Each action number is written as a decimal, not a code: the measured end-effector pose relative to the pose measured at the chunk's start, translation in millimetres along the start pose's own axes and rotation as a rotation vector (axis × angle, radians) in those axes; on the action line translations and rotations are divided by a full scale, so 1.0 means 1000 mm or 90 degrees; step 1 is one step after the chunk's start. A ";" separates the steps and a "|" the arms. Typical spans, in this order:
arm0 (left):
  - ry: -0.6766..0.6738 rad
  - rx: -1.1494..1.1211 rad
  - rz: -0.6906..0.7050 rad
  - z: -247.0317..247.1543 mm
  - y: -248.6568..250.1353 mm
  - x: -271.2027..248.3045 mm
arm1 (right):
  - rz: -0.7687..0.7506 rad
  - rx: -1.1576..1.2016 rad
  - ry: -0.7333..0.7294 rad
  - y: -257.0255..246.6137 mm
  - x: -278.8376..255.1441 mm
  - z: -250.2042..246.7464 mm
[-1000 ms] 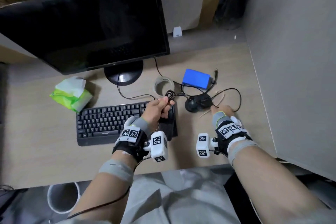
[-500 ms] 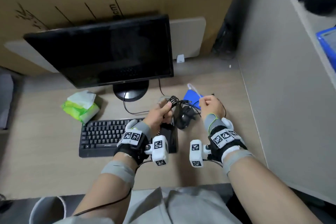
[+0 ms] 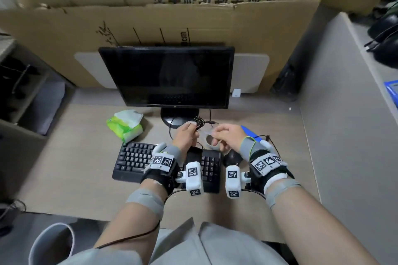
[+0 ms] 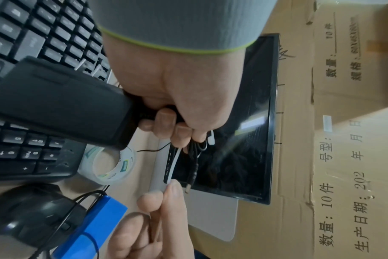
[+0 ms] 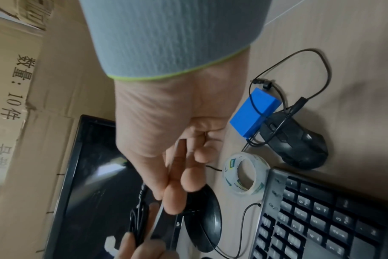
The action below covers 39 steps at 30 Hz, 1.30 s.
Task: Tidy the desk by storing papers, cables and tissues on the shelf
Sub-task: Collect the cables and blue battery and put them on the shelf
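Both hands are raised above the worktop [image 3: 64, 157] in front of the monitor [image 3: 168, 75]. Left hand [image 3: 185, 137] has its fingers curled round a small bundle of black cable [image 3: 199, 121], whose loops and barrel plug stick out past the knuckles toward the screen. Right hand [image 3: 226, 135] pinches a thin pale strip between thumb and forefinger; in the left wrist view this looks like a clear or white tie [image 4: 174, 163] running from the bundle to the right fingertips [image 4: 173, 191], though motion blur leaves its material unsure. Below the hands lies the black keyboard [image 3: 137, 159], with a roll of clear tape [image 5: 244, 172] just beyond its far right corner. A black mouse [image 5: 297, 145] sits beside a blue box [image 5: 253, 113], a second black cable [image 5: 310, 52] looped around them. The green tissue pack [image 3: 125, 125] rests left of the monitor stand.
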<state>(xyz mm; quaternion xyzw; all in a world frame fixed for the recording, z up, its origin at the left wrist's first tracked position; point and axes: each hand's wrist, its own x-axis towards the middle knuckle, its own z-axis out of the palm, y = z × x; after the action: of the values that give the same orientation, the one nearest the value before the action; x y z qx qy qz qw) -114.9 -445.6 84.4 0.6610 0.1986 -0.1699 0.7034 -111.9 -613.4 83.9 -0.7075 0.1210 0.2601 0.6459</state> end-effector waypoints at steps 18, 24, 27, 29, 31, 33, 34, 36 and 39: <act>-0.022 -0.001 -0.039 -0.012 0.015 -0.009 | -0.168 -0.182 -0.035 -0.045 -0.004 0.019; -0.022 0.002 -0.046 -0.020 0.021 -0.008 | -0.127 -0.151 -0.091 -0.053 -0.008 0.025; -0.019 0.006 -0.045 -0.023 0.021 -0.008 | -0.132 -0.159 -0.091 -0.058 -0.011 0.029; -0.023 0.002 -0.041 -0.023 0.021 -0.009 | -0.134 -0.158 -0.097 -0.059 -0.012 0.030; -0.027 -0.005 -0.038 -0.024 0.020 -0.010 | -0.135 -0.149 -0.103 -0.059 -0.014 0.031; -0.031 -0.008 -0.039 -0.025 0.019 -0.010 | -0.135 -0.145 -0.107 -0.058 -0.015 0.032; -0.031 -0.010 -0.041 -0.025 0.019 -0.010 | -0.134 -0.144 -0.107 -0.058 -0.015 0.032; -0.027 -0.011 -0.045 -0.024 0.019 -0.010 | -0.136 -0.139 -0.105 -0.058 -0.017 0.032; -0.027 -0.008 -0.048 -0.023 0.018 -0.011 | -0.139 -0.133 -0.107 -0.057 -0.018 0.029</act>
<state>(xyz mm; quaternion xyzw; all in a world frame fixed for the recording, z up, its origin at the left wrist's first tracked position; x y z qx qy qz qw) -116.4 -421.7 104.7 0.6448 0.2099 -0.2090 0.7046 -104.1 -579.9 141.0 -0.7556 -0.0385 0.2577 0.6010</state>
